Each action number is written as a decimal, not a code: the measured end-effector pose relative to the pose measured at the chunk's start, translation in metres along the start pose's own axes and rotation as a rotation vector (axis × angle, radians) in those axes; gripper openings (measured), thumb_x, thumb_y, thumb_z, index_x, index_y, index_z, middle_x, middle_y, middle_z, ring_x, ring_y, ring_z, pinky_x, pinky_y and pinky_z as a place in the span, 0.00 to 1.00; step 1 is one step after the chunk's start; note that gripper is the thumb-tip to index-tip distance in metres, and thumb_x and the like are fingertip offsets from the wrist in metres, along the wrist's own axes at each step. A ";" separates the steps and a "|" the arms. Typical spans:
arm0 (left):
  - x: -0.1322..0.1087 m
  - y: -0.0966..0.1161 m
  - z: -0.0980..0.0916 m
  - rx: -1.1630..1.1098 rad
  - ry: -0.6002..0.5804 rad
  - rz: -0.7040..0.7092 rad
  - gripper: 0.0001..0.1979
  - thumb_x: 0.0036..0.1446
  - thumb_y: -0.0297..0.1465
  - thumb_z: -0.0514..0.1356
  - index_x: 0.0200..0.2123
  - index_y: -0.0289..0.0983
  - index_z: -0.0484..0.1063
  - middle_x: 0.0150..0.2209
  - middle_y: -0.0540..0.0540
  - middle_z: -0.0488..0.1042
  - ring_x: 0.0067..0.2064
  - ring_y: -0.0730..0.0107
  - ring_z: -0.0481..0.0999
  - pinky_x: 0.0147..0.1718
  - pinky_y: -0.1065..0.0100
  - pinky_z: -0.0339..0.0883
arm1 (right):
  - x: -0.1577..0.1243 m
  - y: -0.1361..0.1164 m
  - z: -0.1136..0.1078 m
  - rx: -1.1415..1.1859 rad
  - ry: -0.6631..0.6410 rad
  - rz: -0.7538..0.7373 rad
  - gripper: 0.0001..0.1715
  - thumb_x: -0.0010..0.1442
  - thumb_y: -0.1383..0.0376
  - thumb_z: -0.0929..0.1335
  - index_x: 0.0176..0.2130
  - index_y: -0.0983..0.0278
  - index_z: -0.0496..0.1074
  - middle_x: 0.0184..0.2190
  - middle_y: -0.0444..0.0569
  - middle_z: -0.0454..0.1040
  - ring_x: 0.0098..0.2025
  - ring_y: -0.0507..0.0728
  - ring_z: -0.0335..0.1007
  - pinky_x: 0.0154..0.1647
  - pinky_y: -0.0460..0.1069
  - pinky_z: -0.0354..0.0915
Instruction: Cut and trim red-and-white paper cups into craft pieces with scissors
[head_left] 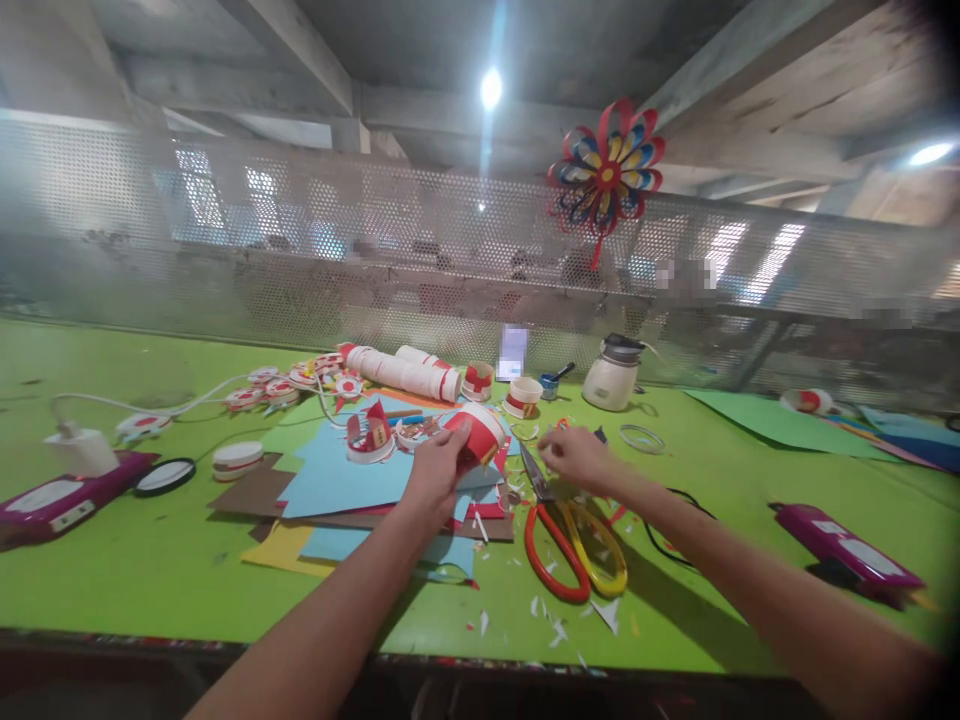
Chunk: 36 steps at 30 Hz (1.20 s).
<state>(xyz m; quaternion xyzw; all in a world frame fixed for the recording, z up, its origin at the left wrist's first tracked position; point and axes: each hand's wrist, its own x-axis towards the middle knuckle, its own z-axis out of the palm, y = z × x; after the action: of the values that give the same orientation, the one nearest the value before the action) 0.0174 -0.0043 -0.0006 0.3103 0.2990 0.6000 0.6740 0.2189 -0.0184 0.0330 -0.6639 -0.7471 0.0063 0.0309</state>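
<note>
My left hand point(436, 472) is closed around a red and white paper cup point(478, 430), held tilted over a pile of coloured paper sheets point(341, 480). My right hand point(576, 456) hovers just right of the cup with fingers curled in a pinch; what it holds, if anything, is too small to make out. Below the right hand lie large scissors point(574, 545) with one red and one yellow handle on the green table point(150, 560). Paper scraps are scattered round the scissors.
A row of stacked cups point(405, 370), two cut cups point(478, 380), a phone point(513, 351), a white jar point(613, 375) and a paper pinwheel point(607, 172) on the mesh screen stand at the back. Purple devices point(844, 545) lie at the right and at the left point(56, 498).
</note>
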 end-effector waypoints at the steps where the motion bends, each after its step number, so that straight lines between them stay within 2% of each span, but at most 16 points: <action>1: 0.000 0.001 0.000 -0.012 0.016 0.009 0.12 0.39 0.34 0.68 0.26 0.31 0.74 0.29 0.44 0.76 0.29 0.70 0.73 0.33 0.65 0.69 | -0.020 -0.004 0.003 -0.009 -0.022 -0.031 0.14 0.63 0.60 0.64 0.45 0.65 0.70 0.43 0.49 0.73 0.41 0.55 0.71 0.43 0.56 0.67; 4: 0.000 0.000 0.000 -0.026 0.050 0.025 0.11 0.40 0.33 0.68 0.25 0.31 0.74 0.27 0.44 0.76 0.28 0.70 0.73 0.32 0.65 0.69 | -0.070 -0.013 0.013 -0.041 -0.072 -0.061 0.15 0.60 0.57 0.65 0.39 0.65 0.73 0.35 0.49 0.75 0.38 0.57 0.71 0.41 0.55 0.65; 6: 0.001 -0.002 0.000 -0.022 0.065 0.041 0.11 0.40 0.33 0.68 0.25 0.31 0.74 0.26 0.44 0.76 0.27 0.70 0.73 0.31 0.66 0.69 | -0.087 -0.018 0.019 -0.039 -0.079 -0.068 0.16 0.57 0.57 0.66 0.41 0.62 0.74 0.36 0.56 0.76 0.39 0.61 0.72 0.39 0.53 0.62; 10: 0.005 -0.004 -0.003 0.005 0.086 0.086 0.13 0.39 0.35 0.68 0.25 0.30 0.73 0.25 0.46 0.75 0.26 0.72 0.72 0.30 0.67 0.69 | -0.091 -0.024 0.026 0.011 -0.071 -0.032 0.30 0.52 0.64 0.65 0.55 0.61 0.66 0.43 0.59 0.75 0.45 0.66 0.70 0.40 0.53 0.60; 12: 0.006 -0.005 -0.005 0.016 0.091 0.104 0.14 0.39 0.35 0.68 0.25 0.31 0.72 0.24 0.47 0.74 0.24 0.72 0.71 0.29 0.67 0.68 | -0.087 -0.024 0.028 0.060 -0.070 0.025 0.37 0.49 0.67 0.66 0.59 0.61 0.61 0.42 0.58 0.75 0.45 0.66 0.70 0.39 0.53 0.60; 15: 0.009 -0.005 -0.008 -0.004 0.088 0.101 0.12 0.40 0.34 0.68 0.25 0.32 0.71 0.23 0.49 0.74 0.24 0.73 0.71 0.28 0.67 0.68 | -0.081 -0.022 0.027 0.177 -0.073 0.130 0.41 0.46 0.71 0.68 0.60 0.62 0.59 0.39 0.55 0.76 0.42 0.64 0.71 0.37 0.53 0.61; 17: 0.010 -0.005 -0.009 -0.026 0.089 0.086 0.11 0.41 0.33 0.67 0.25 0.32 0.71 0.23 0.49 0.74 0.24 0.73 0.71 0.28 0.68 0.68 | -0.079 -0.018 0.024 0.287 -0.088 0.195 0.38 0.48 0.71 0.70 0.58 0.64 0.60 0.39 0.52 0.74 0.38 0.59 0.71 0.37 0.52 0.64; 20: 0.012 -0.003 -0.009 -0.047 0.090 0.063 0.08 0.44 0.31 0.65 0.27 0.33 0.71 0.25 0.48 0.75 0.26 0.72 0.72 0.30 0.67 0.69 | -0.078 -0.011 0.017 0.501 -0.139 0.279 0.23 0.57 0.65 0.68 0.53 0.64 0.64 0.39 0.47 0.73 0.32 0.52 0.70 0.32 0.50 0.67; 22: 0.013 -0.001 -0.010 -0.058 0.084 0.057 0.07 0.45 0.30 0.65 0.28 0.33 0.70 0.27 0.46 0.75 0.29 0.71 0.74 0.33 0.66 0.70 | -0.078 -0.007 0.014 0.666 -0.180 0.327 0.18 0.59 0.64 0.67 0.50 0.64 0.65 0.34 0.45 0.73 0.27 0.50 0.68 0.28 0.48 0.66; 27: 0.017 0.001 -0.011 0.014 0.071 0.116 0.10 0.44 0.32 0.65 0.27 0.32 0.69 0.29 0.45 0.75 0.31 0.70 0.74 0.34 0.65 0.70 | -0.083 -0.006 0.013 1.101 -0.205 0.333 0.13 0.45 0.65 0.72 0.34 0.65 0.69 0.19 0.39 0.67 0.19 0.48 0.61 0.19 0.44 0.58; 31: 0.022 -0.003 -0.014 0.215 0.075 0.222 0.12 0.44 0.36 0.63 0.28 0.33 0.70 0.26 0.48 0.74 0.28 0.71 0.72 0.31 0.66 0.68 | -0.091 -0.017 0.013 1.383 -0.171 0.257 0.13 0.43 0.65 0.71 0.31 0.62 0.67 0.15 0.35 0.61 0.16 0.47 0.55 0.17 0.44 0.57; 34: 0.025 -0.004 -0.017 0.450 0.078 0.317 0.12 0.46 0.38 0.61 0.29 0.34 0.71 0.26 0.48 0.73 0.28 0.70 0.72 0.30 0.67 0.66 | -0.095 -0.028 0.012 1.545 -0.125 0.208 0.13 0.43 0.67 0.70 0.32 0.61 0.66 0.14 0.35 0.63 0.16 0.47 0.57 0.22 0.46 0.62; 36: 0.026 -0.003 -0.020 0.638 0.075 0.382 0.11 0.47 0.37 0.60 0.27 0.34 0.71 0.25 0.48 0.73 0.30 0.68 0.71 0.32 0.67 0.64 | -0.095 -0.033 0.012 1.632 -0.090 0.176 0.14 0.43 0.68 0.70 0.33 0.61 0.65 0.17 0.37 0.67 0.19 0.48 0.63 0.28 0.48 0.66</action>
<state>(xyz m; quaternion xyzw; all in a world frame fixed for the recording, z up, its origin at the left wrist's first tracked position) 0.0065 0.0222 -0.0159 0.5326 0.4320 0.6027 0.4081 0.1967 -0.1159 0.0194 -0.4877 -0.4533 0.5768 0.4733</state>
